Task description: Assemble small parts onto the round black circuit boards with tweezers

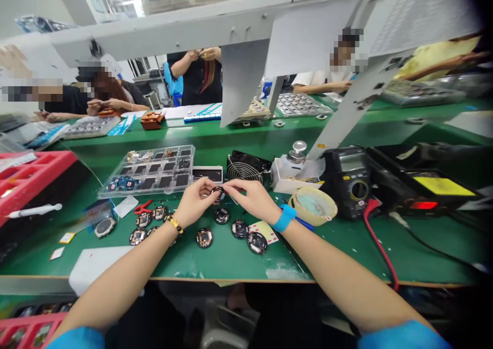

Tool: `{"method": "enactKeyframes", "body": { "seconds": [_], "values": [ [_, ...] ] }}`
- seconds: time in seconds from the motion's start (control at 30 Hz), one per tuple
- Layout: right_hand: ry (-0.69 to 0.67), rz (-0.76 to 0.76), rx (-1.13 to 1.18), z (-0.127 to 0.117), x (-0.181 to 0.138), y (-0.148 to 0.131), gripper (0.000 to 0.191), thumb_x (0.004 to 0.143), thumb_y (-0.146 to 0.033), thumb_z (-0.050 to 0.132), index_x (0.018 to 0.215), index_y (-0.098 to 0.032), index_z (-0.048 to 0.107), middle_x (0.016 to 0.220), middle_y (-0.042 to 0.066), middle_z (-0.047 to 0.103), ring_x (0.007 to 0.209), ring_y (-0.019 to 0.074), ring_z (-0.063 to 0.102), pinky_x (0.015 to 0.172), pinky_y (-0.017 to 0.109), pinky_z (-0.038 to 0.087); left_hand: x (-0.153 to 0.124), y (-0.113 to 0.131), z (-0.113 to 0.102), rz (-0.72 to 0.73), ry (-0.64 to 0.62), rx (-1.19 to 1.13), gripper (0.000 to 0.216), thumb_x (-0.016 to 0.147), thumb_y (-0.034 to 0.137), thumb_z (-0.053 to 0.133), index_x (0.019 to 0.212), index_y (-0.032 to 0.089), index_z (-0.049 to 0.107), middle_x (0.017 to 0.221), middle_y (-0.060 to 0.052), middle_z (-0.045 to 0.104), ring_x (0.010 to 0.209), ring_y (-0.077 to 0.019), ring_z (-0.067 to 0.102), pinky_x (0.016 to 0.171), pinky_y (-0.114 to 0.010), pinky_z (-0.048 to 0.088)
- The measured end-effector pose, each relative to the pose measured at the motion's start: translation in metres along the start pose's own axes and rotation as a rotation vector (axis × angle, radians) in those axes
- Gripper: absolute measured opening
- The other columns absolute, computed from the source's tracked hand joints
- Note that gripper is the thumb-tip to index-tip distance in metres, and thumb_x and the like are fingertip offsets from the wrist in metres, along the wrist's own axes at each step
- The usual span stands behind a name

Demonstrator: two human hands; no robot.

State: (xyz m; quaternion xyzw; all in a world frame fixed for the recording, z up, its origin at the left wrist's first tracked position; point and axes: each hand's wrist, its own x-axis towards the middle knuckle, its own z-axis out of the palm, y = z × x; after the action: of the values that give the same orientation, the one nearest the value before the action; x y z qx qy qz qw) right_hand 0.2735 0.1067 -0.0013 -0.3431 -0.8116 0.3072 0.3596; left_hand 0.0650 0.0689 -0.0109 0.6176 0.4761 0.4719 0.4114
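Between my two hands, above the green bench, is a small round black electronic module [219,193]. My left hand [195,201] grips its left side with thumb and fingers. At its right edge, my right hand [248,197] has thumb and fingertips pinched together on it. Similar round modules lie below on the bench: one [222,215] just under my hands, one [204,237] nearer me, and a pair [240,229] to the right by a yellow sheet with red marks [265,232]. Several more [144,219] sit left of my left wrist, partly hidden by it.
A clear compartment box [152,169] of small parts stands behind my left hand, with red pliers [143,207] in front. Behind and right are a black fan [248,168], a dispenser bottle [295,159], a yellowish bowl [313,205] and a multimeter [348,182]. Other people sit across the bench.
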Motion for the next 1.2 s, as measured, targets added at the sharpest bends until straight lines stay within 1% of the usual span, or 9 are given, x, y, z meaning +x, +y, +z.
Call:
{"method": "enactKeyframes", "body": {
  "seconds": [0.17, 0.37, 0.53, 0.67, 0.8, 1.0, 1.2],
  "values": [
    [-0.019, 0.004, -0.005, -0.001, -0.001, -0.003, 0.024, 0.101, -0.035, 0.058, 0.107, -0.025, 0.08, 0.104, 0.001, 0.082, 0.089, 0.02, 0.075, 0.081, 0.031, 0.056, -0.002, 0.004, 0.0, 0.008, 0.029, 0.0, 0.027, 0.085, 0.038, 0.076, 0.095, 0.018, 0.061, 0.087, -0.003, 0.067, 0.08, -0.0159, 0.069, 0.069, -0.029, 0.065],
    [-0.015, 0.011, -0.016, -0.001, -0.003, -0.004, 0.025, 0.101, -0.036, 0.059, 0.107, -0.026, 0.081, 0.099, 0.0, 0.083, 0.086, 0.0201, 0.076, 0.08, 0.032, 0.057, -0.005, 0.008, 0.001, 0.024, 0.038, 0.025, 0.023, 0.087, 0.035, 0.075, 0.094, 0.018, 0.061, 0.086, -0.003, 0.07, 0.076, -0.0147, 0.071, 0.067, -0.027, 0.062],
    [-0.009, -0.014, -0.048, 0.0, -0.004, -0.002, 0.026, 0.101, -0.036, 0.059, 0.108, -0.025, 0.082, 0.103, 0.001, 0.083, 0.088, 0.0214, 0.077, 0.079, 0.033, 0.058, -0.005, 0.009, 0.001, 0.048, 0.053, 0.087, 0.019, 0.088, 0.032, 0.073, 0.093, 0.018, 0.062, 0.088, -0.004, 0.071, 0.077, -0.0147, 0.071, 0.065, -0.024, 0.058],
    [-0.006, -0.037, -0.07, 0.0, -0.004, -0.001, 0.026, 0.101, -0.032, 0.059, 0.11, -0.025, 0.082, 0.104, 0.001, 0.083, 0.089, 0.0216, 0.078, 0.08, 0.033, 0.059, -0.006, 0.011, 0.001, 0.04, 0.056, 0.101, 0.017, 0.087, 0.031, 0.072, 0.093, 0.018, 0.062, 0.087, -0.003, 0.071, 0.076, -0.0144, 0.071, 0.065, -0.024, 0.057],
    [0.009, -0.06, -0.096, 0.001, -0.005, 0.0, 0.025, 0.101, -0.029, 0.059, 0.11, -0.025, 0.082, 0.102, 0.001, 0.083, 0.089, 0.0209, 0.079, 0.081, 0.031, 0.058, -0.006, 0.011, 0.001, 0.045, 0.05, 0.101, 0.017, 0.087, 0.03, 0.073, 0.092, 0.018, 0.062, 0.086, -0.002, 0.071, 0.076, -0.0143, 0.071, 0.065, -0.025, 0.058],
    [0.026, -0.091, -0.133, 0.003, -0.006, 0.0, 0.023, 0.101, -0.028, 0.06, 0.109, -0.023, 0.081, 0.102, 0.001, 0.083, 0.087, 0.0205, 0.079, 0.076, 0.03, 0.057, -0.006, 0.007, 0.002, 0.054, 0.054, 0.084, 0.015, 0.087, 0.028, 0.071, 0.092, 0.018, 0.061, 0.085, -0.002, 0.07, 0.074, -0.014, 0.07, 0.065, -0.025, 0.058],
    [0.103, -0.103, -0.204, 0.008, -0.009, -0.003, 0.018, 0.096, -0.023, 0.064, 0.102, -0.02, 0.081, 0.092, 0.001, 0.083, 0.08, 0.0186, 0.079, 0.074, 0.028, 0.056, -0.009, 0.007, 0.008, 0.049, 0.079, 0.088, 0.013, 0.086, 0.025, 0.071, 0.088, 0.018, 0.059, 0.083, -0.001, 0.069, 0.074, -0.0131, 0.068, 0.064, -0.024, 0.057]
  ]
}}
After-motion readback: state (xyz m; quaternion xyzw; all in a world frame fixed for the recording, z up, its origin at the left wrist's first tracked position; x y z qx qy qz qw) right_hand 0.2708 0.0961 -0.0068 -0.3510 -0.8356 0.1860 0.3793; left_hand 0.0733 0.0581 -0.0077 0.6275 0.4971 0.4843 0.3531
